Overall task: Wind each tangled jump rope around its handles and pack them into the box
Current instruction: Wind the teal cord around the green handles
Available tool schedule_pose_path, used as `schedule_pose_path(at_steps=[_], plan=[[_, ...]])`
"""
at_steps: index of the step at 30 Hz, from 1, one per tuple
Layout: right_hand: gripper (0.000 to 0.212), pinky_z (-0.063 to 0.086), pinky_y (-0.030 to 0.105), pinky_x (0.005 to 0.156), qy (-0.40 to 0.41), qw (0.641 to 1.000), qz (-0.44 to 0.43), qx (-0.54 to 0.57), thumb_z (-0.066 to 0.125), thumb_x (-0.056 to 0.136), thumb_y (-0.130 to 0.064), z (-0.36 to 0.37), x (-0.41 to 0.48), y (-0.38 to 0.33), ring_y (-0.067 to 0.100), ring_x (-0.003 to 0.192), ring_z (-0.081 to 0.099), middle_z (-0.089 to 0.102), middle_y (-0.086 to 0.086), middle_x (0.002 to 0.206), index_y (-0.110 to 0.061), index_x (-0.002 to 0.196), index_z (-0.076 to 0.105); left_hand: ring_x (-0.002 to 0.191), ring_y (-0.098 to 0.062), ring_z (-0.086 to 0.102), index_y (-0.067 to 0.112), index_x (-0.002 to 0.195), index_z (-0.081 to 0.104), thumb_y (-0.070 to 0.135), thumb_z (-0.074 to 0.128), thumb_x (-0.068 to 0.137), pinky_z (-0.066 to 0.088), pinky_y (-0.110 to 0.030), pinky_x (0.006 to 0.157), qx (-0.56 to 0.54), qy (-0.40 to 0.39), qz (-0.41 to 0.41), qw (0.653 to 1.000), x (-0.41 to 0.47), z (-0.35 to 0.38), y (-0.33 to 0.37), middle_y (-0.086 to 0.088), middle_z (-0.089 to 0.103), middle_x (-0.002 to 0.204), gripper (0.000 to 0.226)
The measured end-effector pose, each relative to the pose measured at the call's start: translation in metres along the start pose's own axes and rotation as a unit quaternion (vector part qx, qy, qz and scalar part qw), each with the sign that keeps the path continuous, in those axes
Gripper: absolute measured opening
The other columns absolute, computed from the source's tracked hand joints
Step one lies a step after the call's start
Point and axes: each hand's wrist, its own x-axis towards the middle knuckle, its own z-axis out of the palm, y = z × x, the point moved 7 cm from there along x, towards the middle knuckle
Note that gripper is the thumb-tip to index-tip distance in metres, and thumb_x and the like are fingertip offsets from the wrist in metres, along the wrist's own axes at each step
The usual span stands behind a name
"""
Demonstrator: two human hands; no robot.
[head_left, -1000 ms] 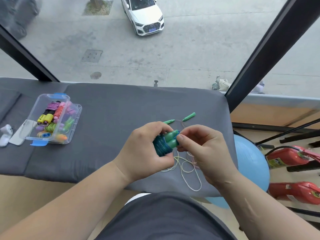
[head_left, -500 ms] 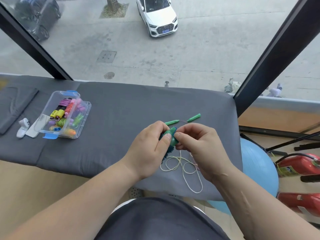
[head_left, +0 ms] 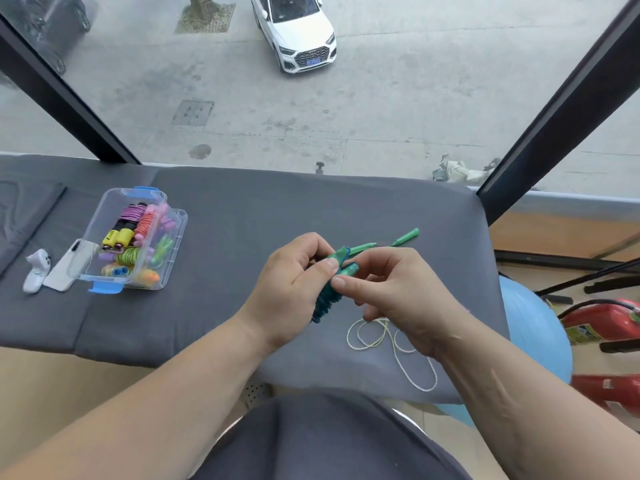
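Head view, left hand: the left hand (head_left: 294,282) holds the teal jump rope (head_left: 326,301) above the pad, fingers curled around it and thumb pressed on its near side.
Head view, right hand: the right hand (head_left: 393,289) pinches the upper handle end of the same bundle between thumb and forefinger; the other fingers curl loosely below.
Teal jump rope: dark teal cord wound in tight turns around its two handles, whose lighter tips stick up between the hands.
Loose rope: a pale cord (head_left: 379,336) lies in slack loops on the grey pad (head_left: 242,237), partly under the right hand, and trails to the near edge.
Green handles: two green handles (head_left: 406,236) lie on the pad just beyond the hands; whether they join the pale cord is hidden.
Box: the clear box (head_left: 180,221) with blue latches sits open at the left of the pad, well apart from the hands, holding several wound ropes (head_left: 133,233) in pink, purple, yellow, green and orange.
Beside the box: a white phone (head_left: 65,271) touches its left side, with a small white device (head_left: 35,271) next to it.
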Motion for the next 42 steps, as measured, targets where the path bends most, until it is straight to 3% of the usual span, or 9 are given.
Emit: schedule_pose_path(at_steps=[9, 14, 18, 24, 29, 34, 37, 40, 42], plan=[[0.009, 0.045, 0.027, 0.054, 0.032, 0.999, -0.005, -0.03, 0.08, 0.084, -0.02, 0.135, 0.058, -0.034, 0.012, 0.06, 0.048, 0.06, 0.006, 0.07, -0.012, 0.088, 0.077, 0.071, -0.024, 0.054, 0.007, 0.083, 0.063, 0.021, 0.055, 0.09, 0.052, -0.043, 0.067, -0.06, -0.027, -0.01, 0.998, 0.011, -0.14, -0.053, -0.02, 0.06, 0.079, 0.018], [0.018, 0.05, 0.025, 0.063, 0.09, 0.996, 0.004, 0.024, 0.063, 0.097, -0.023, 0.185, 0.08, -0.039, 0.008, 0.073, 0.056, 0.068, 0.001, 0.079, -0.014, 0.093, 0.079, 0.069, -0.015, 0.053, 0.012, 0.085, 0.064, 0.022, 0.054, 0.093, 0.047, -0.03, 0.066, -0.051, -0.029, -0.004, 0.998, 0.018, -0.192, -0.07, 0.0, 0.061, 0.072, 0.016], [0.01, 0.049, 0.024, 0.058, 0.102, 0.994, 0.028, 0.013, 0.071, 0.091, -0.016, 0.194, 0.093, -0.044, 0.007, 0.069, 0.06, 0.07, 0.0, 0.076, -0.01, 0.088, 0.078, 0.067, -0.022, 0.053, 0.01, 0.086, 0.06, 0.022, 0.052, 0.096, 0.044, -0.03, 0.063, -0.006, -0.027, 0.032, 0.999, 0.019, -0.207, -0.076, -0.002, 0.061, 0.072, 0.017], [0.005, 0.05, 0.026, 0.059, 0.075, 0.996, 0.021, 0.034, 0.073, 0.085, -0.004, 0.195, 0.099, -0.045, 0.014, 0.063, 0.059, 0.066, 0.006, 0.068, -0.001, 0.081, 0.072, 0.069, -0.016, 0.051, 0.011, 0.085, 0.059, 0.021, 0.051, 0.094, 0.043, -0.029, 0.063, 0.041, -0.028, 0.056, 0.997, 0.018, -0.213, -0.076, 0.0, 0.058, 0.074, 0.016], [0.011, 0.045, 0.031, 0.06, 0.027, 0.998, 0.044, 0.046, 0.065, 0.082, -0.001, 0.192, 0.102, -0.041, 0.017, 0.061, 0.048, 0.054, 0.005, 0.066, -0.007, 0.073, 0.066, 0.074, -0.029, 0.053, 0.006, 0.088, 0.06, 0.021, 0.052, 0.095, 0.046, -0.037, 0.068, -0.033, -0.03, 0.008, 0.999, 0.013, -0.202, -0.074, -0.014, 0.06, 0.08, 0.018], [0.006, 0.039, 0.031, 0.058, -0.008, 0.992, 0.091, 0.085, 0.065, 0.072, -0.013, 0.191, 0.105, -0.034, 0.017, 0.063, 0.043, 0.05, 0.003, 0.07, -0.016, 0.069, 0.06, 0.075, -0.015, 0.059, 0.002, 0.091, 0.062, 0.017, 0.055, 0.096, 0.051, -0.036, 0.069, -0.077, -0.018, -0.021, 0.997, 0.014, -0.194, -0.07, -0.005, 0.065, 0.077, 0.017], [0.012, 0.04, 0.028, 0.057, -0.054, 0.985, 0.118, 0.115, 0.067, 0.073, -0.013, 0.197, 0.11, -0.029, 0.014, 0.063, 0.047, 0.053, 0.001, 0.073, -0.02, 0.066, 0.06, 0.071, -0.009, 0.059, -0.002, 0.091, 0.059, 0.013, 0.055, 0.097, 0.049, -0.026, 0.068, -0.082, -0.013, -0.031, 0.996, 0.015, -0.193, -0.072, 0.003, 0.063, 0.072, 0.016], [0.012, 0.051, 0.029, 0.063, -0.047, 0.986, 0.089, 0.129, 0.074, 0.083, -0.008, 0.197, 0.12, -0.028, 0.014, 0.064, 0.055, 0.059, 0.004, 0.074, -0.013, 0.076, 0.066, 0.08, -0.018, 0.055, 0.013, 0.097, 0.057, 0.023, 0.058, 0.091, 0.049, -0.042, 0.075, -0.097, 0.02, -0.061, 0.993, 0.021, -0.204, -0.084, -0.017, 0.055, 0.084, 0.011], [0.009, 0.058, 0.03, 0.07, -0.011, 0.995, 0.054, 0.086, 0.073, 0.089, -0.01, 0.197, 0.125, -0.032, 0.016, 0.066, 0.062, 0.066, 0.008, 0.076, -0.002, 0.089, 0.069, 0.081, -0.02, 0.053, 0.018, 0.095, 0.055, 0.026, 0.059, 0.089, 0.049, -0.044, 0.077, -0.1, 0.039, -0.087, 0.99, 0.024, -0.214, -0.095, -0.012, 0.053, 0.085, 0.011]])
